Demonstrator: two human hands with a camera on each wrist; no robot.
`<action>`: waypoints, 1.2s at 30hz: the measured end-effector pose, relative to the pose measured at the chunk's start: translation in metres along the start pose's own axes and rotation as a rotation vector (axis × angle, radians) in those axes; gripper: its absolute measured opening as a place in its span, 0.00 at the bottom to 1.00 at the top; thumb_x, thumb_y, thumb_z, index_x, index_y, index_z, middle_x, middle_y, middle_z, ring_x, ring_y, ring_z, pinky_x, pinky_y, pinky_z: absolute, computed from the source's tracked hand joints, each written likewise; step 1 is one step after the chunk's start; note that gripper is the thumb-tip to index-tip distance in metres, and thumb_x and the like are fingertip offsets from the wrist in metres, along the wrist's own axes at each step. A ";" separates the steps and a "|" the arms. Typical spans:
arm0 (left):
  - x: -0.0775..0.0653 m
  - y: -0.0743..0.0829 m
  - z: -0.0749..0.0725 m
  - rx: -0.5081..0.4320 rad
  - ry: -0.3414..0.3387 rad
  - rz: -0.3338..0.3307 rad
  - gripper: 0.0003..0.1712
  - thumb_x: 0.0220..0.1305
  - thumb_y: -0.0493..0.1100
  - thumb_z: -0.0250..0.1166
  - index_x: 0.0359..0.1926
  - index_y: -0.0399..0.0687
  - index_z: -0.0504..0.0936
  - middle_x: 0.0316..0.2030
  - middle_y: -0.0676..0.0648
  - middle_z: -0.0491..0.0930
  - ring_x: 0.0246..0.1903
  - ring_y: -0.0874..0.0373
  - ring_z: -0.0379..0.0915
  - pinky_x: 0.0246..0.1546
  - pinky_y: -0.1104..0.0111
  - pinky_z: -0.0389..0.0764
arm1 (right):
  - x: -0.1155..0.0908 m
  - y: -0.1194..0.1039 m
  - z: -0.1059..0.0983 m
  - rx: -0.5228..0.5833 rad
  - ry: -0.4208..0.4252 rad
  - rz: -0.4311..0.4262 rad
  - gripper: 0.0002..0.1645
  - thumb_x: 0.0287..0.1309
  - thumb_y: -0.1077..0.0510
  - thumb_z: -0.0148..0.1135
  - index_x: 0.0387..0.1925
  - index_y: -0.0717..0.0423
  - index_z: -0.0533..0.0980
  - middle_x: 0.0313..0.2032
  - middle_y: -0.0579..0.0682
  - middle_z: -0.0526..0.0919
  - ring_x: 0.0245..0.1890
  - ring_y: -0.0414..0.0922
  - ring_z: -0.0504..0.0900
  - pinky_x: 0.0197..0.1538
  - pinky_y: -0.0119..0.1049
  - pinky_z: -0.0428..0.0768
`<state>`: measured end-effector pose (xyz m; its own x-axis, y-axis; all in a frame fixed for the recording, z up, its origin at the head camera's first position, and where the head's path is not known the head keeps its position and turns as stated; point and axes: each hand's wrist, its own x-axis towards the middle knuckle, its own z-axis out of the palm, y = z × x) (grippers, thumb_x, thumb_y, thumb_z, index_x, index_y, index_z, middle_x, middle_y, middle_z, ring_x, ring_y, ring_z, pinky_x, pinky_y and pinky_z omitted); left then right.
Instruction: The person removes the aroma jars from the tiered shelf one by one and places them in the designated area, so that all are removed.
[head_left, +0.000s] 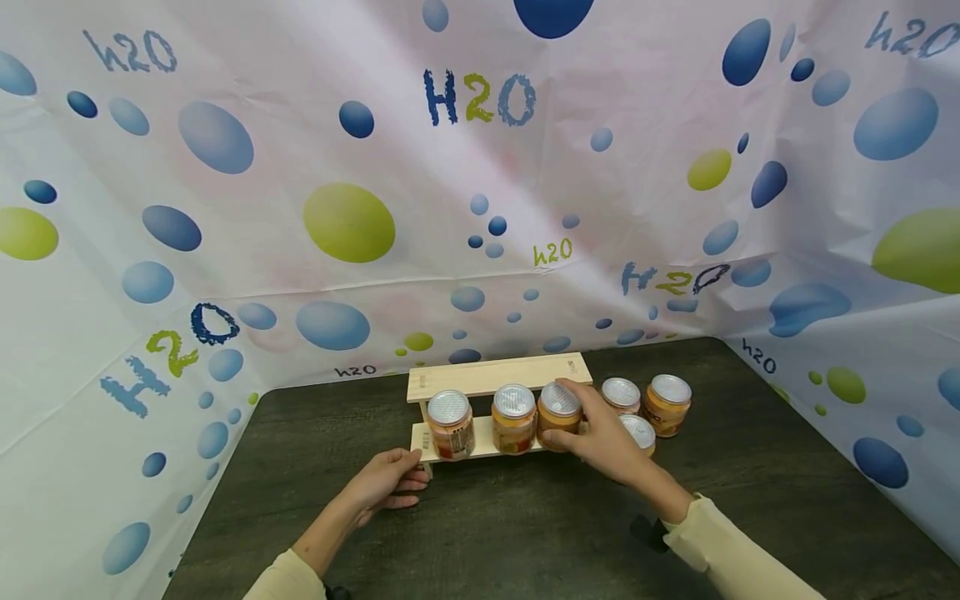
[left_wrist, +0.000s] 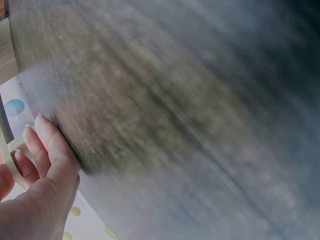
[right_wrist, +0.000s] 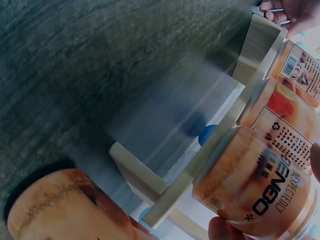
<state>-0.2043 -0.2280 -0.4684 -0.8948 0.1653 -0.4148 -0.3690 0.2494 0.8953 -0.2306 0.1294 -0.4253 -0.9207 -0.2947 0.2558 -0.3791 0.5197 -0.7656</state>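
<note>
A small two-step wooden rack (head_left: pixel 491 377) stands on the dark table near the back wall. On its lower board two jars with silver lids and orange contents, a left jar (head_left: pixel 452 429) and a middle jar (head_left: pixel 513 421), stand upright. My right hand (head_left: pixel 609 440) grips a third jar (head_left: pixel 560 400) at the board's right part, thumb in front and fingers over the lid's far side. That jar's printed label (right_wrist: pixel 272 187) shows in the right wrist view. At the rack's left end, my left hand (head_left: pixel 384 483) holds the lower board's edge, its other fingers below.
Right of the rack stand several more jars: a back one (head_left: pixel 621 392), a right one (head_left: pixel 667 407) and a front one (head_left: pixel 639 432) partly behind my right hand. A printed sheet (head_left: pixel 480 250) with bubbles walls the table (head_left: pixel 315 467) at back and sides.
</note>
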 end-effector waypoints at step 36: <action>0.001 0.000 0.003 0.011 0.028 -0.002 0.25 0.79 0.57 0.49 0.50 0.37 0.75 0.41 0.44 0.79 0.43 0.55 0.80 0.43 0.60 0.86 | -0.002 0.006 0.006 -0.057 0.056 -0.026 0.43 0.56 0.55 0.75 0.71 0.51 0.66 0.63 0.62 0.73 0.60 0.59 0.76 0.56 0.58 0.79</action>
<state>-0.2048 -0.2251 -0.4694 -0.9010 0.1381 -0.4114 -0.3677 0.2603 0.8928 -0.2306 0.1280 -0.4340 -0.9135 -0.2640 0.3095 -0.4064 0.5577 -0.7237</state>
